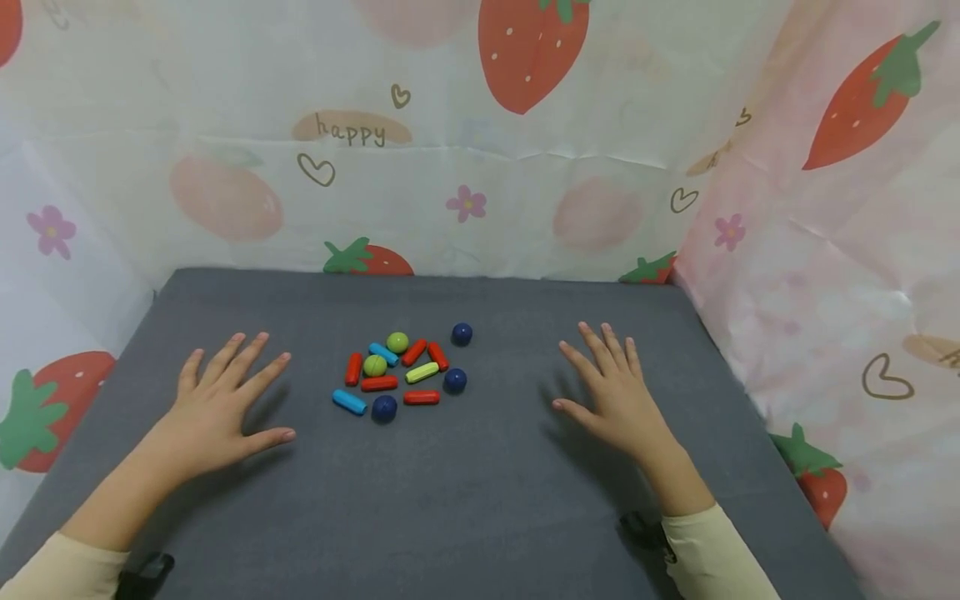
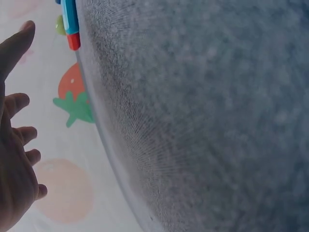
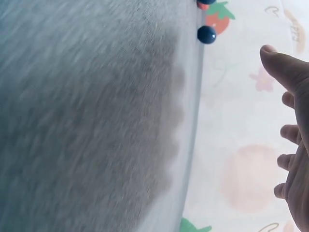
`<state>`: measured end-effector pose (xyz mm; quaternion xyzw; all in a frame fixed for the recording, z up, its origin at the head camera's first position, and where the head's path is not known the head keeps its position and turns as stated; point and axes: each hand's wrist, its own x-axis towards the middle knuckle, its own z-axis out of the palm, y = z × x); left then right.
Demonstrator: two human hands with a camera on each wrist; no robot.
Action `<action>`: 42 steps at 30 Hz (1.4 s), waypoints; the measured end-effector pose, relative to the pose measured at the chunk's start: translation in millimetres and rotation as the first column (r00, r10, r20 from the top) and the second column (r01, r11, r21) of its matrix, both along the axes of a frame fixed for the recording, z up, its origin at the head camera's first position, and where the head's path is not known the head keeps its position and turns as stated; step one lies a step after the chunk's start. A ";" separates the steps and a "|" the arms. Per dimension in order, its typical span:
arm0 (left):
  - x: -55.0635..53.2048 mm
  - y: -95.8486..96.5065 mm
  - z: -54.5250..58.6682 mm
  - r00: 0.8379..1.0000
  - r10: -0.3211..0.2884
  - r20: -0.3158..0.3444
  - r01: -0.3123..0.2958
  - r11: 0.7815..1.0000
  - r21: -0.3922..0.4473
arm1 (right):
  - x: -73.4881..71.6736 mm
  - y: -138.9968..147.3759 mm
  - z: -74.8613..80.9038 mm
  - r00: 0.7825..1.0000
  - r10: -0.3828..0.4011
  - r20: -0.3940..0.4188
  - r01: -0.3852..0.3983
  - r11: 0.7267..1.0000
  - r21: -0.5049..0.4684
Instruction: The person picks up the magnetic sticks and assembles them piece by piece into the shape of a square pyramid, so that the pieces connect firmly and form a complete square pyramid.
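Note:
My left hand (image 1: 213,412) hovers over the grey cloth to the left of a loose cluster, fingers spread and holding nothing. Across from it, my right hand (image 1: 621,400) is also raised with spread fingers, its shadow on the cloth below. Between them lie several red capsule-like pieces (image 1: 422,397), two light blue ones (image 1: 349,402) and a yellow-green one (image 1: 422,372). Mixed among these are two green balls (image 1: 397,342) and three dark blue balls (image 1: 384,409). In the left wrist view, a light blue piece (image 2: 70,17) shows near the top; the right wrist view shows a dark blue ball (image 3: 206,35).
Grey cloth (image 1: 465,517) covers the table. Behind it hangs a pale curtain (image 1: 510,158) printed with strawberries, hearts and flowers, and similar sheets stand at the left and right sides. Dark straps (image 1: 144,577) show near both cuffs.

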<state>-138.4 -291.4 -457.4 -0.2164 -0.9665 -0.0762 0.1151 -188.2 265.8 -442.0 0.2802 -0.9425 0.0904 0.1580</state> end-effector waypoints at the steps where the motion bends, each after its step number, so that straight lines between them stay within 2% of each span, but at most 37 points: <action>1: -0.4 1.3 0.2 1.000 -0.003 0.005 0.003 1.000 0.010 | -0.6 -2.2 0.1 1.000 0.006 0.004 -0.006 1.000 -0.008; 6: -3.2 8.9 0.9 0.999 -0.019 0.046 0.015 0.996 0.090 | -4.4 -14.9 -0.5 0.999 0.047 0.017 -0.046 0.998 -0.046; 12: -8.8 15.5 -0.1 0.991 -0.035 0.131 0.013 0.987 0.162 | -10.8 -29.5 -4.7 0.995 0.087 0.050 -0.083 0.994 -0.074; 15: -13.7 19.1 -2.0 0.982 -0.041 0.184 0.006 0.983 0.185 | -13.5 -35.9 -6.9 0.991 0.105 0.083 -0.097 0.991 -0.089; 22: -21.4 30.7 -1.0 0.949 -0.062 0.308 -0.016 0.970 0.244 | -19.4 -52.6 -9.8 0.977 0.138 0.162 -0.116 0.984 -0.139; 26: -24.8 36.0 -2.6 0.935 -0.084 0.344 -0.017 0.960 0.280 | -22.4 -64.6 -11.3 0.967 0.154 0.205 -0.120 0.978 -0.173; 32: -31.8 43.0 -5.7 0.916 -0.098 0.389 -0.033 0.948 0.316 | -29.1 -81.6 -14.3 0.947 0.162 0.279 -0.101 0.970 -0.222; 38: -37.1 45.1 -9.2 0.898 -0.106 0.426 -0.057 0.934 0.352 | -35.8 -95.9 -16.0 0.909 0.178 0.378 -0.068 0.956 -0.287; 42: -40.3 45.0 -12.0 0.892 -0.119 0.436 -0.062 0.924 0.378 | -39.8 -102.8 -18.1 0.888 0.197 0.416 -0.060 0.946 -0.319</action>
